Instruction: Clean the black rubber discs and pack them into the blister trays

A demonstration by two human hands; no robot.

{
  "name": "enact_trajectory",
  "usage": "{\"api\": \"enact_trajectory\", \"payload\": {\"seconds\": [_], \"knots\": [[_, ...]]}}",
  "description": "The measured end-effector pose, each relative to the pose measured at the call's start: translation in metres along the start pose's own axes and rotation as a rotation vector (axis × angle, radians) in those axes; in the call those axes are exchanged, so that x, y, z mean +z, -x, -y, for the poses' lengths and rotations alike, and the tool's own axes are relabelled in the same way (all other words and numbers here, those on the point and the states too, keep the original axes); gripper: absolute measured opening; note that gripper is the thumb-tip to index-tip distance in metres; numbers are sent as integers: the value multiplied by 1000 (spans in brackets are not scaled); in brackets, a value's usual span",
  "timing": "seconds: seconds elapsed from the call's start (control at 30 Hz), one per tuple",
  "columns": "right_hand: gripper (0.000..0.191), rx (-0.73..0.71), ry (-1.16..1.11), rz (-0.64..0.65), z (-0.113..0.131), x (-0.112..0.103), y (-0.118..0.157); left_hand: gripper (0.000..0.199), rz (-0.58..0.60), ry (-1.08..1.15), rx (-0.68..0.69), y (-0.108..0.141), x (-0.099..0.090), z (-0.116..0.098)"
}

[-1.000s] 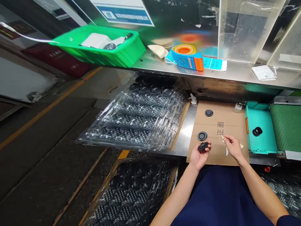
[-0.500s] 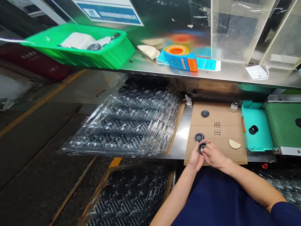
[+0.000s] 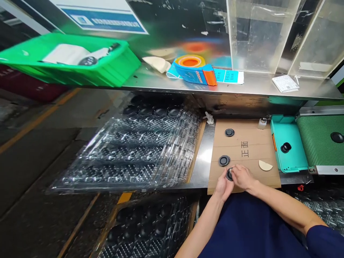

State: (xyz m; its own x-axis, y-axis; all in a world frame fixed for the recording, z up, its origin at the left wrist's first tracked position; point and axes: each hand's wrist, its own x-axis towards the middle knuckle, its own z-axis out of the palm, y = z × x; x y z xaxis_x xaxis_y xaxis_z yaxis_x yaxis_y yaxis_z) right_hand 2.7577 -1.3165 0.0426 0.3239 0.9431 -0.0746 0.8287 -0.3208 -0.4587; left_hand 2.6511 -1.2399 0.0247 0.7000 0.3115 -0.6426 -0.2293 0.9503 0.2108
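A: Handling estimate for the piece in hand?

B: A small black round part (image 3: 229, 174) with a shallow rim, plastic or rubber by its look. Judged light and fairly stiff; a smooth surface could slip if pinched on the face alone. Best hold: the outer rim, fingers on opposite sides, face left free. Fragility: cannot tell.

A: State of each hand?

B: The left hand (image 3: 223, 185) grasps the part, fingers curled about its side. The right hand (image 3: 243, 177) has bent fingertips at the part's upper face; whether they pinch anything of their own is hidden.

A: Position?

B: Between the two hands, at the left hand's fingertips, over the near portion of a brown cardboard sheet (image 3: 249, 134) on the metal table (image 3: 205, 159). Just beyond the part lies a dark grey round disc (image 3: 223, 161); a similar black round disc (image 3: 229, 132) lies farther off.

A: Anything else near?

B: A cream half-round pad (image 3: 265, 165), flat on the cardboard, to the right hand's right, apart from it.
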Motion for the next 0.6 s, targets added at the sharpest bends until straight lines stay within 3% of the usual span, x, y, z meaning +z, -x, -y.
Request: {"api": "enact_trajectory", "payload": {"seconds": [0.07, 0.17, 0.3, 0.47, 0.6], "knots": [[18, 124, -35, -40, -22, -6, -6, 36, -26, 29, -22, 2, -2, -5], [20, 258, -154, -223, -65, -18, -8, 41, -43, 143, -48, 7, -6, -16], [21, 388, -268, -377, -113, -22, 8, 45, -37, 334, -64, 17, -1, -29], [29, 487, -295, -390, -144, -7, 32, 52, -16, 421, -84, 27, 18, -37], [36, 546, -236, -447, -163, -4, 32, 59, 13, 392, -94, 30, 26, -40]]}}
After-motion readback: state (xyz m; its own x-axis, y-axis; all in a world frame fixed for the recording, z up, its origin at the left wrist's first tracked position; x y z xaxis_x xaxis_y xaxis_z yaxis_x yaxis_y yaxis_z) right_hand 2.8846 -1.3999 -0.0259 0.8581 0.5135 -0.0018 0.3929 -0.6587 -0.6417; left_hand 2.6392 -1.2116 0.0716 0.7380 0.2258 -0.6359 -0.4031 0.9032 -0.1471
